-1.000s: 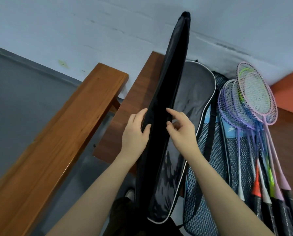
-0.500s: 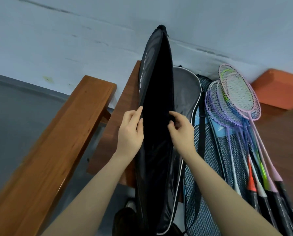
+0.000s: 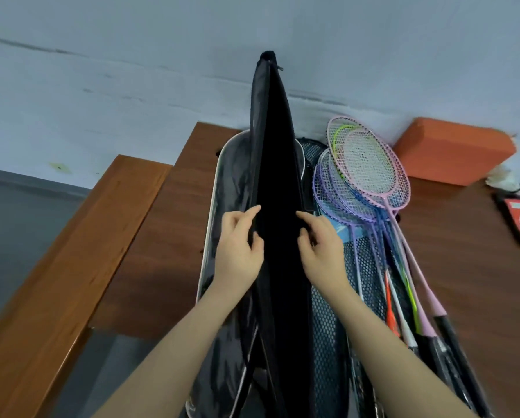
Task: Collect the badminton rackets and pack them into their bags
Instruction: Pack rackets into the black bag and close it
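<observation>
**Inspector A:** Two hands are recorded at the mouth of the long black fabric racket bag (image 3: 278,212). The left hand (image 3: 237,251) is seen pinching the left lip of the opening, fingers curled over the fabric; the right hand (image 3: 320,250) is pinching the right lip in the same manner. The bag is held upright between them, its zip end raised towards the pale blue wall (image 3: 132,70).

**Inspector B:** Is anything noted inside the bag?

**Inspector A:** Nothing can be told; the interior reads as plain black. Behind the bag, a grey racket cover with white piping (image 3: 231,176) is laid on the brown wooden table (image 3: 162,251). Just beside the right hand, the bundle of pink, purple and blue stringed badminton rackets (image 3: 361,173) is fanned out over a dark mesh bag (image 3: 328,321), heads towards the wall, handles towards the person. No racket is judged to be packed yet.

**Inspector B:** Risks from here?

**Inspector A:** Should one lip be released to reach for the rackets, the soft mouth is expected to fold shut. Overlapped frames may be snagged on each other or on the mesh when lifted. An orange block (image 3: 452,149) and a white shuttlecock (image 3: 504,179) are noted well apart, at the wall.
</observation>
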The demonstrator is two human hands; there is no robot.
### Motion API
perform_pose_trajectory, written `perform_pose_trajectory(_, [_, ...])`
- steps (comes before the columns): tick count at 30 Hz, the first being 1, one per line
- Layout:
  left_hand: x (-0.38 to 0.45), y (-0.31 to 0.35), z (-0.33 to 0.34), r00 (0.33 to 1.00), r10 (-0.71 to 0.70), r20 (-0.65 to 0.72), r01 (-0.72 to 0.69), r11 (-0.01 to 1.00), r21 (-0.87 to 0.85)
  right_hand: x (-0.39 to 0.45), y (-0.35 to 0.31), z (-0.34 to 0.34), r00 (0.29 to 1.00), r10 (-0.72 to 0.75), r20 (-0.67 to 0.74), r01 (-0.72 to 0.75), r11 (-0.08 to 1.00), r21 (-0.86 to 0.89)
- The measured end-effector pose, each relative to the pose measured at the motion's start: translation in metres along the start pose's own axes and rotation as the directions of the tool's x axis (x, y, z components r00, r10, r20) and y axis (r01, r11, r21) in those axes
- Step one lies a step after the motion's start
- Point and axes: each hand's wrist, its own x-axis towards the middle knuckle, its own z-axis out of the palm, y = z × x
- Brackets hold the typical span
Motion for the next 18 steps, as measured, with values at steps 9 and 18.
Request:
perform_pose_trajectory(9, [-0.017,0.054,0.077,0.993,-0.001,-0.114,0.008,0.998,0.060,-0.024,0.079,-0.064,0.988,0.061,0.139,-0.071,0.995,0.068])
perform_pose_trajectory(18, [-0.024,0.075,0.123,0.992,-0.121,-0.044,0.121,0.992,0.016,-0.029,0.129,-0.114,0.972,0.115,0.205,-0.143,0.982,0.127])
